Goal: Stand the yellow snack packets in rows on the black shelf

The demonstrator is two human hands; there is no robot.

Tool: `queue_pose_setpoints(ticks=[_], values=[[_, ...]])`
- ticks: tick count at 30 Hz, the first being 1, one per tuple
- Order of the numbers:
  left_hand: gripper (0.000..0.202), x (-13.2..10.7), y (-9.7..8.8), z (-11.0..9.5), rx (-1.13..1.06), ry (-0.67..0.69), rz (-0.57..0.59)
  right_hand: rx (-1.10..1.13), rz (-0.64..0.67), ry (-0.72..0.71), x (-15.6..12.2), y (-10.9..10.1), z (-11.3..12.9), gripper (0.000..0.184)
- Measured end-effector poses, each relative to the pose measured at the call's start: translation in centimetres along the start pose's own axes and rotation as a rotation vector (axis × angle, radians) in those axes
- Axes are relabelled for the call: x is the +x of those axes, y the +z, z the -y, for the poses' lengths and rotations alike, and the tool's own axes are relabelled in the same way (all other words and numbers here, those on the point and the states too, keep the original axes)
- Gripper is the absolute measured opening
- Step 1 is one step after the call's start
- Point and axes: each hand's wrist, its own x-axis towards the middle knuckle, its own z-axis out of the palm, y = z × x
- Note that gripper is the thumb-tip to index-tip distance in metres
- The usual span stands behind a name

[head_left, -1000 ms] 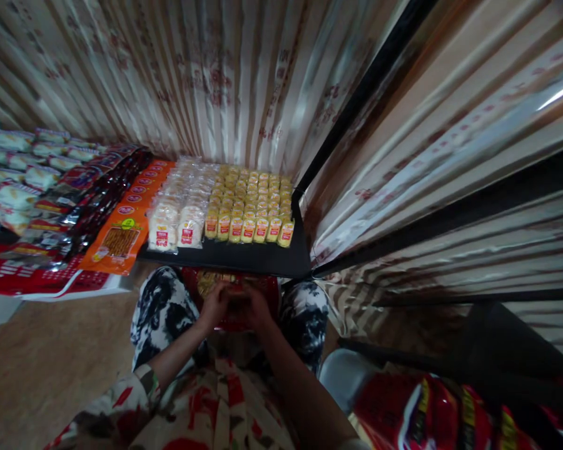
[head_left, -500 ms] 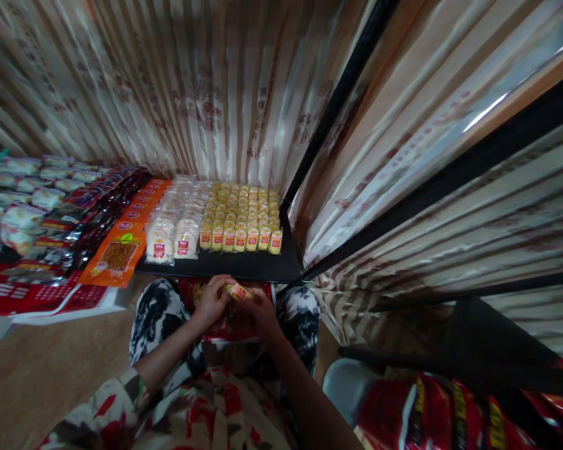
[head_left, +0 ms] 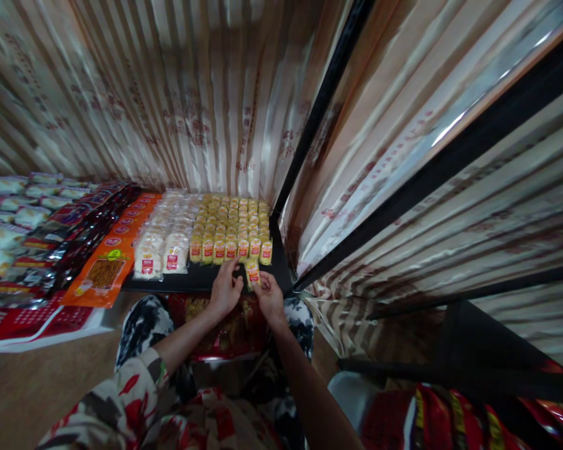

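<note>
A small yellow snack packet [head_left: 252, 274] with a red-and-white label is pinched upright between the thumb and fingers of my right hand [head_left: 271, 301]. It is just in front of the rows of matching yellow packets [head_left: 231, 247], overlapping their front row near the right end. My left hand [head_left: 226, 290] is beside it, holding nothing, thumb and fingers apart. Its forefinger reaches toward the front row; whether it touches a packet I cannot tell. Between my knees sits a red bag [head_left: 244, 325] with more yellow packets inside, partly hidden by my forearms.
White packets [head_left: 173, 253] in clear wrap stand left of the yellow rows on the black shelf [head_left: 197, 282]. Further left are an orange snack bag [head_left: 106, 269] and dark bags [head_left: 75, 237]. A black frame bar [head_left: 385, 200] slants along the right, before curtains. Red bags [head_left: 431, 419] lie lower right.
My hands have moved forward from above the red bag to the front row. The packet, held by both hands before, is now upright in my right hand alone; my left has let go.
</note>
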Motion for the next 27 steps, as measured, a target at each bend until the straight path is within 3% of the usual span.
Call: queue_pose_setpoints(ticks=[7, 18, 27], values=[[0.040, 0.7, 3.1, 0.3, 0.094, 0.027, 0.093, -0.235, -0.172, -0.108, 3.1, 0.4, -2.0, 0.028], [0.043, 1.7, 4.5, 1.7, 0.180, -0.017, 0.098, -0.724, -0.243, -0.222, 4.3, 0.2, -2.0, 0.023], [0.050, 1.9, 5.2, 2.5, 0.237, -0.002, 0.082, -0.644, -0.248, -0.281, 4.5, -0.2, -1.9, 0.022]])
